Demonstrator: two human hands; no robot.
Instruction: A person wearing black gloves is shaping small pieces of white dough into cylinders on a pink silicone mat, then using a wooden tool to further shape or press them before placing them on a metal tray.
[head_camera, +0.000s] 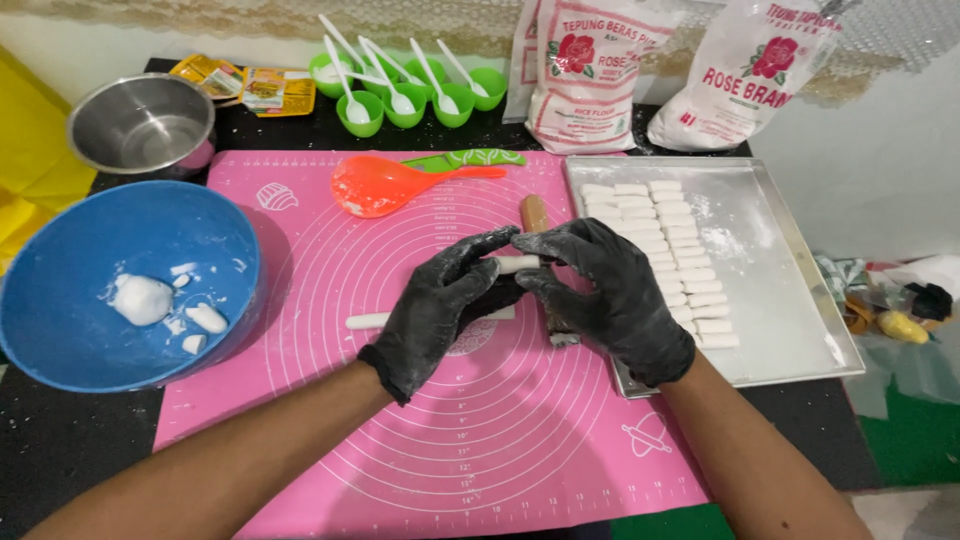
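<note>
Pink silicone, printed with white rings, makes up the baking mat (440, 440) that covers most of the black table (60, 450) and lies under both hands. To its right sits a metal tray (790, 290), dusted with flour, with short white dough pieces (665, 255) lined up in two columns along its left half. At the left edge stands a blue bowl (80, 330) holding a lump of white dough (140, 298) and a few scraps. Behind the bowl is a smaller steel bowl (145, 125), and two white flour bags (660, 70) lean against the back wall. A cluster of small green cups (410, 95) with white spoons stands between them, with yellow packets (240, 85) just to its left. An orange plastic scoop (385, 185) rests on the far part of the mat, with a green-patterned utensil (470, 158) just behind it.

Both hands wear black gloves. The left hand (440, 300) and right hand (605, 290) meet over the middle of the mat, their fingertips pinched on a short white dough roll (518, 264) held just above it. A thin rope of dough (368, 320) lies on the mat to the left, passing under the left hand. A wooden handle (533, 212) pokes out beyond the fingers, and the metal edge of a tool (563, 340) shows below the right palm.
</note>
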